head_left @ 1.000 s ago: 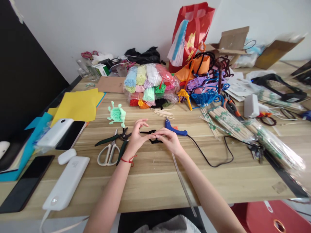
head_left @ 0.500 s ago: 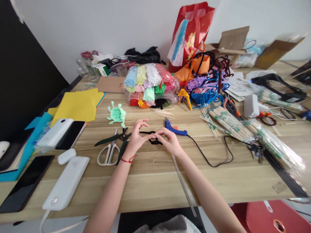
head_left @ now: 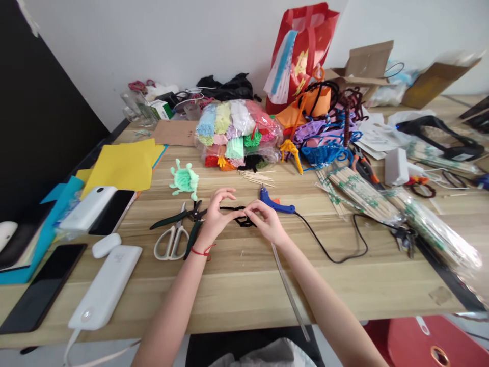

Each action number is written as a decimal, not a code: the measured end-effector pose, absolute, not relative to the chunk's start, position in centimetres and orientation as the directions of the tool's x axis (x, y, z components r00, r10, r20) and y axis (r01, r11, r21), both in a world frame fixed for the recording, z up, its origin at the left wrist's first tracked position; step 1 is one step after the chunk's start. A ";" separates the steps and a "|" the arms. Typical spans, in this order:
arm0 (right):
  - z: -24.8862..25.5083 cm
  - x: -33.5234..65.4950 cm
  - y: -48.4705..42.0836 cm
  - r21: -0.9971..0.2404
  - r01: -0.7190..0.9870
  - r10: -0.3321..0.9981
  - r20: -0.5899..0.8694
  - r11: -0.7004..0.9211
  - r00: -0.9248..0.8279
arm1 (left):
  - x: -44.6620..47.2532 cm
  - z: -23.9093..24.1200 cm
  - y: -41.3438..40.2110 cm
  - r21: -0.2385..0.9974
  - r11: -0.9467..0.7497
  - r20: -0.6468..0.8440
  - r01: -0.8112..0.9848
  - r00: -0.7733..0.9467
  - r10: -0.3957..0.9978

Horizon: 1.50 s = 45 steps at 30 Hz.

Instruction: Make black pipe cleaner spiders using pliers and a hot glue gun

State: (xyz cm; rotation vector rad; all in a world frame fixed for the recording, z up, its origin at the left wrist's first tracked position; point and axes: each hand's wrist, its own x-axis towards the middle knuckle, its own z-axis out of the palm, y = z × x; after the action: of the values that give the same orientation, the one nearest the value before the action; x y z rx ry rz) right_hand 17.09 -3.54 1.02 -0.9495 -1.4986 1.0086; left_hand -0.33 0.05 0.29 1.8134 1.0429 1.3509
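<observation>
Head camera, and fingers mask much of the black chenille strip, bent up at the centre of the frame! The right hand has it pinched, thumb to fingertips; the left hand shows thumb and raised fingers wide apart, and whether its hidden fingers grip anything, I can't tell. Green-handled pliers crowd in mid-left, blue glue gun just past the right hand, tabletop stretching to its near edge, lower centre

Legible text: none | red bag: gold marking (unreadable); white power bank: faint marking, too small
</observation>
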 end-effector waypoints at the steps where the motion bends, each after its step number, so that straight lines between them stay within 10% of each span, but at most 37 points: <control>1: 1.0 17.0 -3.6 -0.943 0.058 0.938 0.318 0.329 -0.140 | -0.3 0.3 0.0 0.851 -0.480 0.455 0.214 0.156 0.877; 16: 0.7 18.6 -2.4 -0.974 -0.123 0.974 0.169 0.188 0.150 | -1.2 0.6 0.6 0.906 -0.415 0.417 0.087 -0.008 0.909; 45: 0.6 17.6 -2.7 -0.987 -0.121 0.989 0.096 0.110 0.114 | -0.5 0.2 0.3 0.881 -0.458 0.451 0.117 0.082 0.889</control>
State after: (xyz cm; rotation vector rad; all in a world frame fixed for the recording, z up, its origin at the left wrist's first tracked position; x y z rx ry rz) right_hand 17.63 -2.73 0.65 -1.0904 -1.0846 1.1127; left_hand -0.46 0.35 0.24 1.6818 1.0065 1.4412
